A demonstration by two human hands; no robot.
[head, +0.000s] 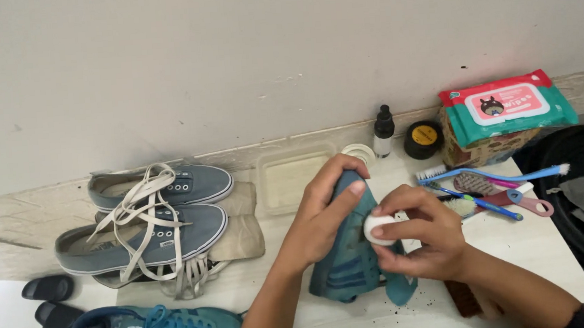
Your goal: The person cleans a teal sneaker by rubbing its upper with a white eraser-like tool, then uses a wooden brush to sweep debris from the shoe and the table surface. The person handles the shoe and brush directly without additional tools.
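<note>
Head view: teal shoe lies on the white table, steadied by the left hand clasped over its heel end so the side faces up. Right hand pinches a small white pad against that side. Brushes, wipes and bottle sit within reach beyond; grey shoes lie apart at left.
</note>
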